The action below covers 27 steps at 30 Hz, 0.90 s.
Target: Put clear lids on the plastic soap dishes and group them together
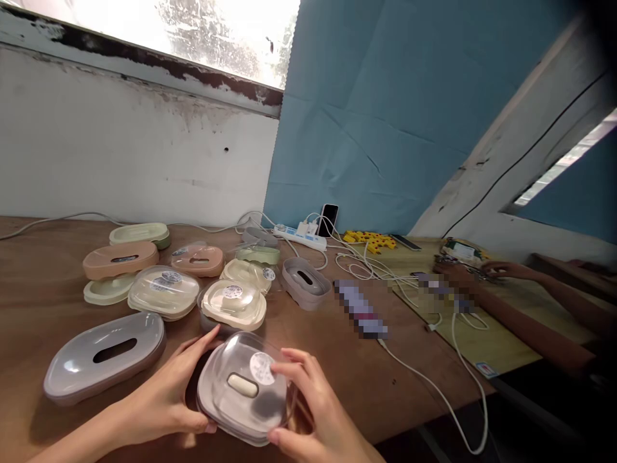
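Observation:
A grey oval soap box [225, 411] with a clear lid and a round white sticker is tilted just above the table's front part. Something pale shows through the slot in its middle. My left hand [166, 392] grips the box's left side, thumb low at the near edge and fingers behind. Around the right side curls my right hand [321, 411], one fingertip by the sticker and the thumb at the bottom edge. To the left lies a larger grey slotted box [72, 366]. Cream soap boxes [231, 302] with clear lids stand just behind my hands.
More boxes sit behind: orange [103, 260], green [139, 233] and a slotted grey one [306, 292]. A power strip [301, 238], white cables and a blurred phone [361, 312] are on the brown table [371, 411]. Another person's arms [511, 321] reach in at right.

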Available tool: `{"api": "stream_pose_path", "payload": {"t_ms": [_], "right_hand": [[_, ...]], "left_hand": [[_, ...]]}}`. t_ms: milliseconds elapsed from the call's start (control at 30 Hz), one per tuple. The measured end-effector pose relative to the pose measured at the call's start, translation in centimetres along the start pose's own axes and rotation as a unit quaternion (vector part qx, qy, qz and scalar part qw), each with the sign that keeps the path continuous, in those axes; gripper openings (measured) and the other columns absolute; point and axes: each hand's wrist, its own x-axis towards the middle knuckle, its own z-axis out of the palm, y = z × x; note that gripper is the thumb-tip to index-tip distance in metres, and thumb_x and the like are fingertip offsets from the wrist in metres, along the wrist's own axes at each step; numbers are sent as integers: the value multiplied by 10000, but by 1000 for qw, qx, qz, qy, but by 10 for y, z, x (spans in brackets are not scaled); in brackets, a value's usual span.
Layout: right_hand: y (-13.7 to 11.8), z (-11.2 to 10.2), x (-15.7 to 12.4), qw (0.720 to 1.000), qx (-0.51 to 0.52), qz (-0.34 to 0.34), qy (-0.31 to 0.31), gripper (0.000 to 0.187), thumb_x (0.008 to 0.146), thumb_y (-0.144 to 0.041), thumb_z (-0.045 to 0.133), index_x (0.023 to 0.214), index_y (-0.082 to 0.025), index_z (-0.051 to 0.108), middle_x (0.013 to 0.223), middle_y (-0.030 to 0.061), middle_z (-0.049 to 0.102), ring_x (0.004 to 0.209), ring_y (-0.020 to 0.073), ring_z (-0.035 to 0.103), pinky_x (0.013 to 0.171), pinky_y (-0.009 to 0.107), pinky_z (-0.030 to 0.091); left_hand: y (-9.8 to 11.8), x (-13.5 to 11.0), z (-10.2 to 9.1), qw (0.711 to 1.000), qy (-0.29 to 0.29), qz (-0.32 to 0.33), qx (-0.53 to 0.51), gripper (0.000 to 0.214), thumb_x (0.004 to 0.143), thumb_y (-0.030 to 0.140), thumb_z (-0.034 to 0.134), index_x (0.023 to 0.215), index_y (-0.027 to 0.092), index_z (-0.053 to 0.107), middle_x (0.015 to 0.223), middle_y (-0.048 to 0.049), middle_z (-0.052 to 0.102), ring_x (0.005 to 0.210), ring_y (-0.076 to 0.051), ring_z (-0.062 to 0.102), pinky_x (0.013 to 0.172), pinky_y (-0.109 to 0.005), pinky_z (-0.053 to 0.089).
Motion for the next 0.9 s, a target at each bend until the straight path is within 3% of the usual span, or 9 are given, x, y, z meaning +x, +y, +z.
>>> {"api": "stream_pose_path", "payload": {"t_ms": [133, 267, 400, 700, 900], "right_hand": [[11, 17, -3, 991, -105, -81, -23, 624, 690, -249, 741, 1278, -269, 533, 1413, 133, 333, 1327, 337, 328, 1050, 470, 352], [19, 23, -5, 978, -152, -144, 15, 658, 698, -231, 726, 1311, -307, 500, 1435, 125, 290, 1310, 328, 351, 1027, 468, 388], [15, 28, -5, 963, -187, -188, 52, 672, 640, -149, 709, 1271, -293, 530, 1453, 123, 244, 1306, 317, 353, 1005, 436, 422], [19, 40, -8, 951, -223, -193, 88, 722, 654, -202, 730, 1310, -269, 437, 1456, 146, 192, 1279, 339, 392, 967, 435, 454], [29, 54, -12, 968, -168, -148, 113, 634, 621, -101, 699, 1194, -249, 472, 1458, 117, 190, 1292, 331, 398, 942, 374, 480]], "left_hand": [[6, 0, -2, 1000, 1, -1, 4, 1125, 562, 180, 817, 1454, 359, 156, 1482, -27, 357, 1350, -334, 301, 1126, -491, 260], [13, 3, -4, 999, -16, 28, 18, 987, 573, 245, 821, 1405, 323, 295, 1421, -38, 445, 1312, -346, 356, 1115, -505, 270], [15, 2, -4, 999, -12, 28, 39, 998, 598, 320, 808, 1429, 299, 255, 1425, -65, 443, 1323, -367, 333, 1106, -530, 273], [9, 4, -5, 995, -42, 67, 59, 1034, 646, 399, 785, 1450, 316, 140, 1446, -82, 408, 1334, -374, 333, 1124, -572, 181], [22, 3, -11, 995, -63, 78, 25, 974, 681, 588, 719, 1443, 241, 223, 1432, -124, 422, 1325, -376, 330, 1130, -578, 137]]}}
